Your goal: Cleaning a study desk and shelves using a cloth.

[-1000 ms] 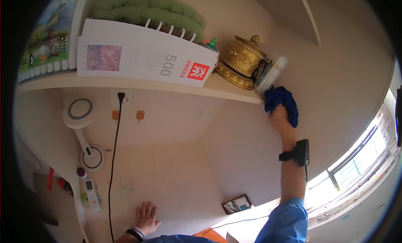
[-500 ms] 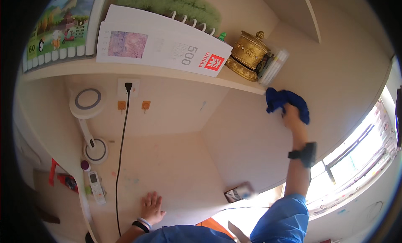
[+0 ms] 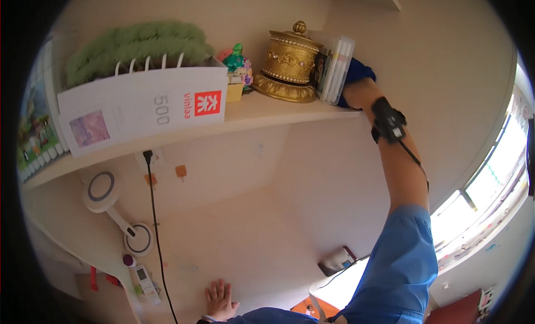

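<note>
My right hand [image 3: 361, 93] reaches up to the right end of the shelf [image 3: 301, 113], closed on a dark blue cloth [image 3: 358, 71]. Most of its fingers are hidden by the cloth and by the clear plastic cases [image 3: 337, 70] standing just left of it. Beside those cases is an ornate gold lidded container [image 3: 287, 62]. Down on the desk surface [image 3: 223, 246], my left hand [image 3: 222, 299] lies flat with its fingers spread, holding nothing.
A white puzzle box [image 3: 139, 109], a green fuzzy object [image 3: 139, 45] and small colourful figurines [image 3: 238, 66] occupy the shelf. Below are a white lamp [image 3: 114, 204], a black cord [image 3: 157, 235], a remote control [image 3: 147, 285] and a phone-like object [image 3: 337, 261]. A window [image 3: 473, 207] is at right.
My right hand has carried the blue cloth from below the shelf's right end up onto it, beside the clear cases. The view has shifted, showing more of the shelf top. My left hand stays flat.
</note>
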Motion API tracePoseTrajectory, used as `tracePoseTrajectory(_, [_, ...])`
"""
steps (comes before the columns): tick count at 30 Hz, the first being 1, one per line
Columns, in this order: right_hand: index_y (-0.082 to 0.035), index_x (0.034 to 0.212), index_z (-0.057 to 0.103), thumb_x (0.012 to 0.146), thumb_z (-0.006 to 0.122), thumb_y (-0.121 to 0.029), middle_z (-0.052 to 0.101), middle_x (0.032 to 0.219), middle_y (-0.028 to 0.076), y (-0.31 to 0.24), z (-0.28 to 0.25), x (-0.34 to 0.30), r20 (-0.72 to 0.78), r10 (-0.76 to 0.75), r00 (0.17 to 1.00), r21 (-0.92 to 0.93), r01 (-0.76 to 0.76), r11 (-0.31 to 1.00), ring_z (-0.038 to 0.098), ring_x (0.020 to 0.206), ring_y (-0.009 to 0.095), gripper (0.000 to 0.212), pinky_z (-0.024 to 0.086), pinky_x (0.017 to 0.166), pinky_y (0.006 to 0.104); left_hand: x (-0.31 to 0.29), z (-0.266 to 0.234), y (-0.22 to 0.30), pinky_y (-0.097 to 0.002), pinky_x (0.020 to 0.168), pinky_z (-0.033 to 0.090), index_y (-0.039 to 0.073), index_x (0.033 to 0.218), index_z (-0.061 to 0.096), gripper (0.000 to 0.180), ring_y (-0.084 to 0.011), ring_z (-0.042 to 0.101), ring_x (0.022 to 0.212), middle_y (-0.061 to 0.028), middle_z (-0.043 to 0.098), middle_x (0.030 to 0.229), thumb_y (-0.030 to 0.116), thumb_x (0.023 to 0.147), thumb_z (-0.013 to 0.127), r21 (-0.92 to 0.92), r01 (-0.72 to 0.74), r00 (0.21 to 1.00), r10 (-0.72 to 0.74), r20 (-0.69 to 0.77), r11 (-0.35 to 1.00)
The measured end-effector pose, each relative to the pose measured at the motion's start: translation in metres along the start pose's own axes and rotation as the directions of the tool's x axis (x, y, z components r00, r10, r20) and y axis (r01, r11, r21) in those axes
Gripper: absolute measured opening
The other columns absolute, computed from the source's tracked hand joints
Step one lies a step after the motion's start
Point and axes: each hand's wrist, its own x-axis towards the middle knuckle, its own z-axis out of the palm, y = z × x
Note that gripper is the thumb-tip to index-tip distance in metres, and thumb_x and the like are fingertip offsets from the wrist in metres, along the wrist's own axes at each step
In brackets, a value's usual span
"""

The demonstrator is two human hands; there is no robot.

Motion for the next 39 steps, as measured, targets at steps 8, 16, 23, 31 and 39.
tracePoseTrajectory(8, [-0.002, 0.092, 0.067, 0.089, 0.051, -0.017, 0.066, 0.103, 0.023, 0.004, 0.038, 0.012, -0.006, 0.292, 0.956, 0.466, -0.255, 0.847, 0.064, 0.097, 0.037, 0.022, 0.052, 0.082, 0.0405, -0.001, 0.006, 0.002, -0.0637, 0.111, -0.002, 0.012, 0.151, 0.021, 0.088, -0.0437, -0.004, 0.145, -0.0184, 0.001, 0.159, 0.057, 0.083, 0.054, 0.009, -0.024, 1.0, 0.024, -0.017, 1.0])
tracePoseTrajectory(16, [-0.014, 0.105, 0.071, 0.079, 0.052, -0.006, 0.067, 0.101, 0.018, 0.012, 0.036, -0.146, 0.098, -0.115, 0.988, 0.525, 0.047, 0.85, 0.063, 0.095, 0.035, 0.034, 0.05, 0.082, 0.039, 0.006, -0.001, 0.014, -0.0607, 0.113, 0.0, 0.012, 0.151, 0.022, 0.084, -0.041, 0.0, 0.146, -0.0163, 0.004, 0.159, 0.052, 0.086, 0.055, 0.098, -0.05, 0.996, 0.057, -0.07, 0.994])
tracePoseTrajectory(23, [-0.011, 0.115, 0.067, 0.082, 0.065, -0.017, 0.066, 0.108, 0.018, -0.112, 0.043, -0.19, 0.161, -0.598, 0.785, 0.853, 0.194, 0.484, 0.06, 0.104, 0.031, 0.034, 0.046, 0.092, 0.0383, 0.001, -0.001, 0.008, -0.0604, 0.113, -0.002, 0.012, 0.152, 0.02, 0.082, -0.0408, -0.001, 0.146, -0.0165, 0.004, 0.159, 0.052, 0.088, 0.052, 0.185, -0.017, 0.995, 0.035, -0.097, 0.983])
tracePoseTrajectory(31, [0.0, 0.105, 0.064, 0.078, 0.074, -0.027, 0.067, 0.097, 0.022, -0.057, -0.036, -0.073, -0.264, 0.614, 0.744, 0.924, 0.011, 0.383, 0.065, 0.096, 0.035, 0.04, 0.052, 0.08, 0.0421, 0.0, 0.0, 0.004, -0.0598, 0.113, -0.002, 0.013, 0.152, 0.017, 0.082, -0.0417, -0.004, 0.145, -0.0166, 0.0, 0.159, 0.055, 0.089, 0.048, 0.158, -0.007, 0.999, 0.013, -0.034, 0.987])
tracePoseTrajectory(39, [0.003, 0.118, 0.058, 0.078, 0.075, -0.033, 0.067, 0.1, 0.023, -0.028, 0.011, -0.035, -0.149, 0.617, 0.773, 0.889, -0.168, 0.426, 0.065, 0.096, 0.037, 0.056, 0.051, 0.082, 0.0433, -0.004, 0.007, 0.005, -0.0594, 0.113, -0.001, 0.016, 0.152, 0.018, 0.08, -0.0384, -0.002, 0.146, -0.0132, 0.001, 0.16, 0.054, 0.089, 0.05, 0.119, 0.019, 1.0, -0.018, -0.012, 0.993])
